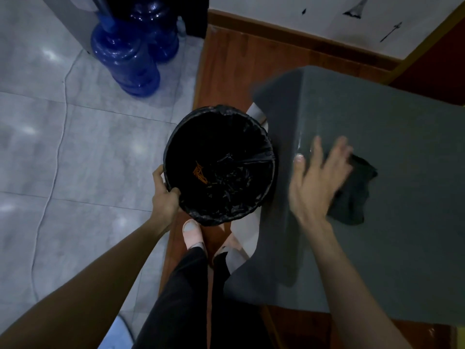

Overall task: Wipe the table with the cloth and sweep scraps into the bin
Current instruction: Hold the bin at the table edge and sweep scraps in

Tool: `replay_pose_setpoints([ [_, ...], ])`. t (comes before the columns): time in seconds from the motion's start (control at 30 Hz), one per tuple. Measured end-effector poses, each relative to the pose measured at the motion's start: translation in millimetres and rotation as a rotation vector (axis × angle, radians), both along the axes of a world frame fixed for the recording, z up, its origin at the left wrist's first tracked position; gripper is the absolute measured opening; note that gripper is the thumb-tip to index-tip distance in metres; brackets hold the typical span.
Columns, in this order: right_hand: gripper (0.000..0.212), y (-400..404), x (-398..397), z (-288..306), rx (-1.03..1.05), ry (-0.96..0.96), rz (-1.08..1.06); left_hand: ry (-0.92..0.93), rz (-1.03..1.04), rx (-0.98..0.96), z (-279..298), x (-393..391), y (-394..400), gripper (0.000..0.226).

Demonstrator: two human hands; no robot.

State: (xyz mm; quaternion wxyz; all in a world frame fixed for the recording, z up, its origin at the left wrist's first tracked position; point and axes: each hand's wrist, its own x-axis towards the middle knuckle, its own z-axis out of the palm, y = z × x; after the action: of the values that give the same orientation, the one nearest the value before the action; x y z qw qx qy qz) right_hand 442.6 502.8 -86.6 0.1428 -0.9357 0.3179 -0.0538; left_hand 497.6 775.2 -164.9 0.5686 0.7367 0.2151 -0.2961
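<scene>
My left hand (164, 195) grips the near rim of a round bin (259, 137) lined with a black bag, held beside the left edge of the table. Orange scraps (200, 172) lie inside the bin among dark crumpled bits. The table (392, 117) has a dark grey mat over it. My right hand (318, 180) lies flat with straight fingers on a dark cloth (357, 195) near the table's left edge; the hand is blurred.
Two large blue water bottles (125, 59) stand on the grey tiled floor at the back left. A thin white cable (60, 137) runs across the tiles. My feet in light slippers (192, 233) stand on a wooden floor strip below the bin.
</scene>
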Motion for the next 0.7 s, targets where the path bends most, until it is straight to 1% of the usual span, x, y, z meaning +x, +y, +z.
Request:
replay_pose_setpoints([
  [0.03,0.057,10.9,16.6,-4.5,0.087,-0.009,0.156,0.004,-0.003,-0.005,-4.7,2.4,2.4,0.065],
  [0.07,0.056,20.2,34.9,-12.9,0.208,0.021,0.269,0.009,-0.004,-0.004,-11.0,5.1,5.4,0.065],
  [0.1,0.058,26.6,53.8,-25.6,0.318,0.082,0.327,0.012,-0.002,0.002,-19.2,8.6,8.6,0.066],
  [0.13,0.061,30.6,72.6,-42.2,0.394,0.146,0.339,0.015,0.000,0.013,-29.2,12.6,12.0,0.067],
  [0.2,0.063,34.4,106.6,-80.4,0.474,0.300,0.255,0.027,0.003,0.039,-52.7,21.4,16.8,0.070],
  [0.27,0.060,33.9,129.9,-122.3,0.527,0.447,0.120,0.053,-0.015,0.063,-81.2,31.6,18.6,0.070],
  [0.33,0.059,32.5,142.4,-164.7,0.569,0.523,0.072,0.078,-0.020,0.074,-112.6,40.7,18.0,0.069],
  [0.43,0.051,28.1,152.9,-233.3,0.639,0.540,0.053,0.141,-0.017,0.098,-168.9,54.3,17.1,0.070],
  [0.5,0.047,24.3,156.2,-279.5,0.710,0.546,-0.004,0.165,-0.027,0.107,-210.8,62.2,16.5,0.070],
  [0.53,0.048,23.5,157.4,-301.9,0.746,0.546,-0.046,0.174,-0.033,0.106,-232.8,65.2,16.0,0.070],
  [0.6,0.057,22.5,158.7,-344.4,0.778,0.548,-0.106,0.193,-0.055,0.089,-274.5,69.8,14.5,0.070],
  [0.67,0.064,22.8,158.6,-382.0,0.747,0.544,-0.125,0.211,-0.059,0.058,-310.8,72.0,11.3,0.070],
  [0.7,0.065,22.8,158.3,-398.3,0.724,0.522,-0.141,0.221,-0.041,0.041,-327.0,72.2,9.0,0.069],
])
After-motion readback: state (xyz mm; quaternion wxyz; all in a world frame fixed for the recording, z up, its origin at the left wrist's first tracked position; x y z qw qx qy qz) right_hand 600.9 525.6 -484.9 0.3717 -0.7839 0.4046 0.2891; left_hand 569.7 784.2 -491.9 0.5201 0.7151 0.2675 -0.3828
